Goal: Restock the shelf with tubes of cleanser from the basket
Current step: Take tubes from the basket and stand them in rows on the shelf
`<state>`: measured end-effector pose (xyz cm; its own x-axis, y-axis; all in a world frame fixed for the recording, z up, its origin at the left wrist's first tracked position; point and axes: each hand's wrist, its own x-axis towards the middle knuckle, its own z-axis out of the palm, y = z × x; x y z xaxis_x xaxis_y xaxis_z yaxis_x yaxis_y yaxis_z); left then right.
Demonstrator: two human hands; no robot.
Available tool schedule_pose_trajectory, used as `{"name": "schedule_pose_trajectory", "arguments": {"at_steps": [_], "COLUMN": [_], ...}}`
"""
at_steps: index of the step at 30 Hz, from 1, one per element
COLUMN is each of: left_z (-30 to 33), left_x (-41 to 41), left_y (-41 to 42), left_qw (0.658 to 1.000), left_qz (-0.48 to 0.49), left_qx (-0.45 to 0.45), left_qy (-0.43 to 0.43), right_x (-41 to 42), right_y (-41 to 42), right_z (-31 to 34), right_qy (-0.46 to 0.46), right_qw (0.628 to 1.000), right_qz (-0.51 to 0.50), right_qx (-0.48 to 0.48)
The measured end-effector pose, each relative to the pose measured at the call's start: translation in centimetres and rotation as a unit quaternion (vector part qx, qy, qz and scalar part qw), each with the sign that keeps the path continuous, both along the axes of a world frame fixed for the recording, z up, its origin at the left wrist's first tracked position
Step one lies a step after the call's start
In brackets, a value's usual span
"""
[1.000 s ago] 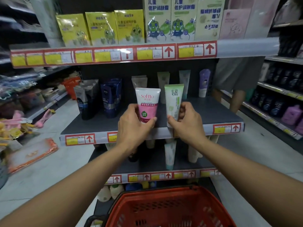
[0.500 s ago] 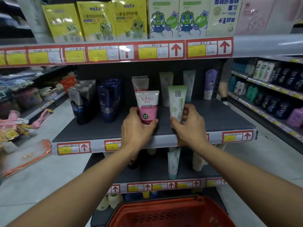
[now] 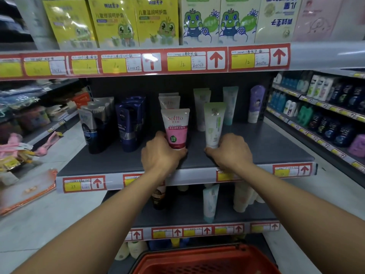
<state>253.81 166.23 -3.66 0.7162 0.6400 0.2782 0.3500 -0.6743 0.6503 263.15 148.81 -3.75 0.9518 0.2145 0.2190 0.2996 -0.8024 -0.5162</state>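
My left hand (image 3: pixel 161 155) grips the base of a pink and white Softto cleanser tube (image 3: pixel 175 127), standing upright on the dark grey middle shelf (image 3: pixel 118 161). My right hand (image 3: pixel 230 152) holds the base of a pale green tube (image 3: pixel 213 123), also upright on that shelf. Behind the pink tube stand more Softto tubes (image 3: pixel 169 101); behind the green one stand similar pale green tubes (image 3: pixel 201 107). The red basket (image 3: pixel 207 260) sits at the bottom edge, below my arms; its contents are hidden.
Black and silver tubes (image 3: pixel 96 127) and dark blue tubes (image 3: pixel 130 123) fill the shelf's left side, and a purple bottle (image 3: pixel 256 103) stands at the right. Yellow and green boxes (image 3: pixel 114 22) sit on the shelf above. More tubes stand on the lower shelf (image 3: pixel 197 214).
Both hands have pushed the pink and green tubes further back and down onto the middle shelf. The view has moved closer to the shelf.
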Motion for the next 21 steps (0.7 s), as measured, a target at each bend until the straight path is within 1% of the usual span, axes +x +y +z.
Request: {"name": "schedule_pose_trajectory", "arguments": {"at_steps": [5, 13, 21], "left_z": [0.6, -0.2, -0.7], "left_x": [2.3, 5.5, 7.7], "left_y": [1.9, 4.4, 5.7], "left_qw": [1.0, 0.999, 0.999], "left_qz": [-0.005, -0.02, -0.019], "left_qx": [-0.01, -0.031, -0.036], "left_qy": [0.019, -0.012, -0.02], "right_x": [2.0, 5.3, 8.1], "right_y": [1.4, 3.4, 5.0], "right_z": [1.1, 0.8, 0.4], "right_qy": [0.032, 0.031, 0.035], "right_qw": [0.999, 0.999, 0.999], "right_qz": [0.001, -0.015, -0.005], "right_qx": [0.006, 0.018, 0.026]}}
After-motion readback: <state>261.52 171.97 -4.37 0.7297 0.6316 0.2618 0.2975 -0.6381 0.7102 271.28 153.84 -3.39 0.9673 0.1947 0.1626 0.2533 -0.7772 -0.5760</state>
